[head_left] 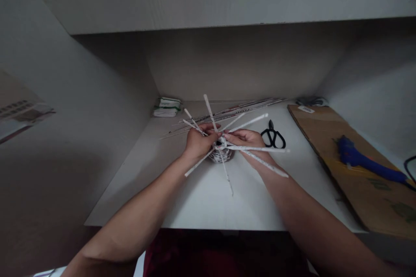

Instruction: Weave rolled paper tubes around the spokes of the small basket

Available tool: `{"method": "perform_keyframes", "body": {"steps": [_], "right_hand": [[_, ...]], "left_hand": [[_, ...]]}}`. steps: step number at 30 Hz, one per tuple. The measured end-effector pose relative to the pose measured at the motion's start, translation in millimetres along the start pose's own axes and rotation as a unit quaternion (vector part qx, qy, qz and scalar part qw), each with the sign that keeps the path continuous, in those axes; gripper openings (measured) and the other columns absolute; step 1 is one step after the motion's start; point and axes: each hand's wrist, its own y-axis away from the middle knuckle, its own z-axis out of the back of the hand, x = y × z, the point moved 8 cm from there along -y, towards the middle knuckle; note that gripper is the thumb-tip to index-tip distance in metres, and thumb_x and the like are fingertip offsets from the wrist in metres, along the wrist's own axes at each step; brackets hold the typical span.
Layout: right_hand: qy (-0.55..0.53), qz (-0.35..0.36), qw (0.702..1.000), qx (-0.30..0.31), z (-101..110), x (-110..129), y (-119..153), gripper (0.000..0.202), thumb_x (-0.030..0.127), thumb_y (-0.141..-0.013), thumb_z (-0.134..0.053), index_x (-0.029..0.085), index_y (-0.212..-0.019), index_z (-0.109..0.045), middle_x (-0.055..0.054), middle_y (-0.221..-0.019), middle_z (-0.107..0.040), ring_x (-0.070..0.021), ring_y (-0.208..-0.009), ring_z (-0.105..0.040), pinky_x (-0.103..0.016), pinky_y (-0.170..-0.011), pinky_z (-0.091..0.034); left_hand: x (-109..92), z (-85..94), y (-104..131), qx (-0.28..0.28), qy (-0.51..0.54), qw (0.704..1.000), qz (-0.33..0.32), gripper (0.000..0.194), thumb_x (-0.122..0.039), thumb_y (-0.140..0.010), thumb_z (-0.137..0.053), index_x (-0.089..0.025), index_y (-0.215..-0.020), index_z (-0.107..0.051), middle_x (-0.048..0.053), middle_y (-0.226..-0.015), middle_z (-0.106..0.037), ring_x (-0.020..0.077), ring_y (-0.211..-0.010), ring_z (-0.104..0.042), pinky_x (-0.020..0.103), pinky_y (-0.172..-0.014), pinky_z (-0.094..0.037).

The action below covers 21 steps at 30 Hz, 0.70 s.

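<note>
We have a small round paper basket (221,156) in the middle of the white table (227,212), right between our hands. We can't tell if its bottom touches the table. Our left hand (195,142) and our right hand (249,138) both pinch the top of it with thumb and fingers. White paper sticks (260,149) poke out all around. Here it seems best to pinch softly, because paper can squash or crease. We should hold the basket firm with one hand and bend slowly with the other, close to the rim. Let's mind our arms, since some sticks reach over them and could get bumped. The black scissors (271,126) lie near our right hand, and long loose sticks (256,105) lie behind.
</note>
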Motion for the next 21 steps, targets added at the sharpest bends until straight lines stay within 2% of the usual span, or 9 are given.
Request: {"method": "perform_keyframes", "body": {"steps": [3,7,9,12,15,18,21], "right_hand": [[0.123,0.043,0.991,-0.013,4.6,5.4,-0.1,0.029,0.046,-0.068,-0.075,0.018,-0.077,-0.074,-0.005,-0.074,-0.072,-0.0187,-0.065,-0.064,-0.029,-0.059,-0.048],[0.310,0.158,0.937,-0.035,6.1,30.3,6.0,0.024,0.044,-0.077,-0.066,0.021,-0.076,-0.075,-0.005,-0.076,-0.073,-0.0209,-0.075,-0.066,-0.030,-0.068,-0.047],[0.336,0.150,0.928,-0.054,9.4,33.9,7.0,0.025,0.045,-0.076,-0.066,0.021,-0.076,-0.075,-0.005,-0.075,-0.072,-0.0204,-0.072,-0.065,-0.030,-0.065,-0.047],[0.326,0.061,0.940,-0.078,16.5,25.4,5.1,0.028,0.047,-0.067,-0.073,0.019,-0.071,-0.073,-0.004,-0.065,-0.070,-0.0183,-0.059,-0.062,-0.028,-0.054,-0.043],[0.309,0.027,0.947,-0.088,16.7,21.4,5.5,0.031,0.048,-0.064,-0.075,0.018,-0.066,-0.071,-0.005,-0.063,-0.070,-0.0184,-0.058,-0.062,-0.027,-0.052,-0.042],[0.222,0.019,0.972,-0.077,13.4,17.3,5.6,0.030,0.048,-0.066,-0.073,0.018,-0.068,-0.070,-0.005,-0.065,-0.070,-0.0172,-0.058,-0.061,-0.027,-0.051,-0.043],[0.121,-0.029,0.992,-0.038,10.8,6.0,3.4,0.032,0.049,-0.066,-0.073,0.018,-0.064,-0.066,-0.002,-0.059,-0.066,-0.0138,-0.051,-0.056,-0.025,-0.048,-0.041]], "left_hand": [[1.7,-6.6,2.3,0.035,0.007,0.999,0.006,0.033,-0.026,-0.061,-0.078,-0.013,-0.091,-0.074,0.007,-0.073,-0.072,0.0146,-0.058,-0.060,0.027,-0.057,-0.046],[-0.3,-7.4,3.1,0.044,-0.005,0.999,0.005,0.029,-0.024,-0.063,-0.076,-0.008,-0.087,-0.074,0.009,-0.072,-0.072,0.0134,-0.057,-0.059,0.025,-0.055,-0.044],[-3.5,-6.3,3.5,0.036,-0.020,0.999,-0.003,0.024,-0.022,-0.063,-0.075,-0.008,-0.083,-0.074,0.008,-0.069,-0.070,0.0122,-0.055,-0.058,0.024,-0.053,-0.043],[-7.1,-5.6,4.4,0.025,-0.044,0.999,-0.009,0.020,-0.021,-0.064,-0.074,-0.010,-0.080,-0.074,0.004,-0.065,-0.068,0.0114,-0.055,-0.056,0.022,-0.052,-0.041],[-6.9,-8.0,5.2,0.036,-0.044,0.998,0.003,0.022,-0.022,-0.064,-0.073,-0.011,-0.083,-0.074,0.004,-0.067,-0.068,0.0116,-0.056,-0.057,0.022,-0.053,-0.042],[-7.7,-12.6,6.8,0.069,-0.043,0.997,0.006,0.024,-0.025,-0.065,-0.074,-0.011,-0.084,-0.074,0.005,-0.069,-0.069,0.0119,-0.056,-0.058,0.023,-0.054,-0.043],[-8.4,-16.3,9.5,0.098,-0.045,0.994,0.009,0.025,-0.027,-0.065,-0.075,-0.011,-0.085,-0.074,0.006,-0.070,-0.070,0.0124,-0.057,-0.058,0.024,-0.055,-0.044]]}}
